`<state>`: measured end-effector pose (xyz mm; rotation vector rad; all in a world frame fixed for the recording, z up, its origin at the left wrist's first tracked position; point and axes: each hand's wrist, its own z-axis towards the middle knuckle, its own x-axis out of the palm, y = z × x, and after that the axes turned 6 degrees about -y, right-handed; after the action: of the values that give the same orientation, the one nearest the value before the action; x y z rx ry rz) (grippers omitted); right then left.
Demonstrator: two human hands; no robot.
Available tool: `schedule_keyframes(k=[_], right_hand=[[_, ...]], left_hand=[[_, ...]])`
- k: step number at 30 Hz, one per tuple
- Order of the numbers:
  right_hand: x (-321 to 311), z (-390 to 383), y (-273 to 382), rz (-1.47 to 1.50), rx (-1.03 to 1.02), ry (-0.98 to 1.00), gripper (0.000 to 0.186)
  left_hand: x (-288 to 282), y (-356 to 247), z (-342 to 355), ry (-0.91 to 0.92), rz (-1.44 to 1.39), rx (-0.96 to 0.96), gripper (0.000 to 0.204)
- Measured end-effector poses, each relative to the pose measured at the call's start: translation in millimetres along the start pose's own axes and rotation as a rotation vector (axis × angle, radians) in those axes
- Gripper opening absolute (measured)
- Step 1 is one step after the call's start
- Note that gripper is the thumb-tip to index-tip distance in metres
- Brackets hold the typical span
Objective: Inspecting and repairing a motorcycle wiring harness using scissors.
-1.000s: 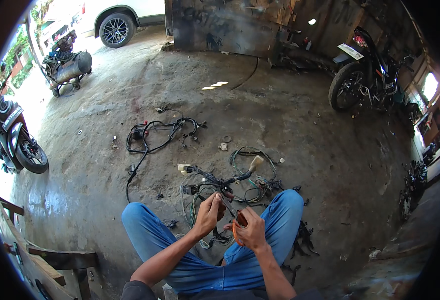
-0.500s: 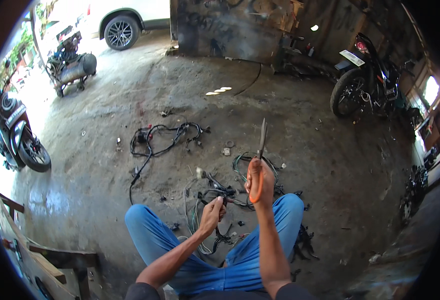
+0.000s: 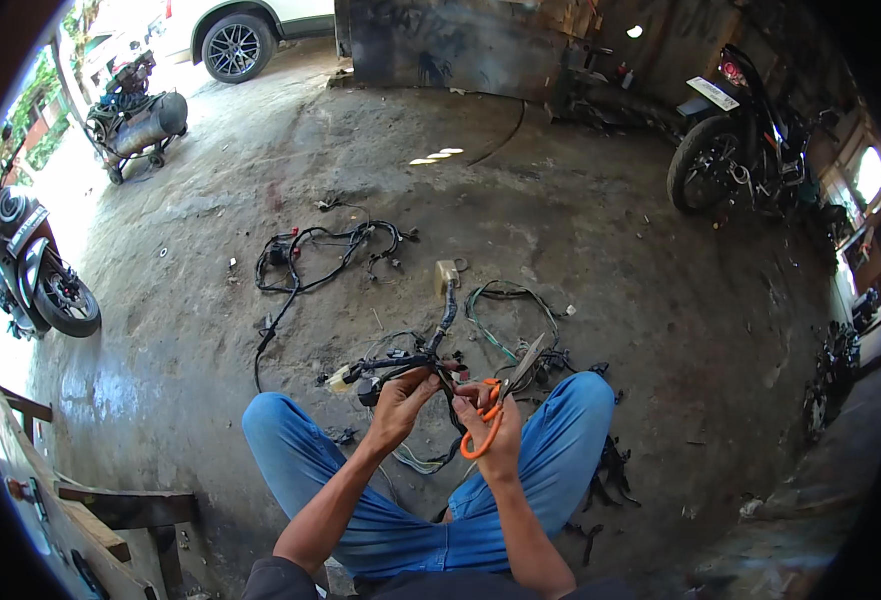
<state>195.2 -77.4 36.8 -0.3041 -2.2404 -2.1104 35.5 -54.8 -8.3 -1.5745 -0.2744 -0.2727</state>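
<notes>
Between my knees my left hand (image 3: 406,402) is closed on a black wiring harness (image 3: 430,358), a bundle of wires with several branches. A taped branch (image 3: 446,315) rises from it to a cream connector block (image 3: 446,274), and a pale connector (image 3: 340,379) shows at its left. My right hand (image 3: 492,430) grips orange-handled scissors (image 3: 480,440), with the blades (image 3: 525,362) pointing up and to the right. The fingertips of that hand are at the harness wires, beside my left hand. What exactly those fingertips pinch is hidden.
Another black harness (image 3: 300,285) lies on the concrete floor ahead to the left. A coil of green and black wires (image 3: 485,300) is just beyond the scissors. Black scraps (image 3: 612,475) lie by my right knee. Motorbikes (image 3: 45,270) (image 3: 740,150) stand at both sides; a wooden bench (image 3: 100,500) is near left.
My right hand has come down and left with the scissors to meet my left hand. The harness has been lifted and spread, with its cream connector block now in sight.
</notes>
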Motion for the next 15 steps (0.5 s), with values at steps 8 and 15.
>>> schedule_keyframes(k=[8, 15], right_hand=[[11, 18, -10, -0.176, -0.185, -0.138, 0.019], [1, 32, -20, 0.164, 0.335, 0.065, 0.02]], left_hand=[[0, 21, -12, -0.011, 0.063, -0.01, 0.028], [8, 19, -17, -0.083, -0.353, -0.29, 0.043]])
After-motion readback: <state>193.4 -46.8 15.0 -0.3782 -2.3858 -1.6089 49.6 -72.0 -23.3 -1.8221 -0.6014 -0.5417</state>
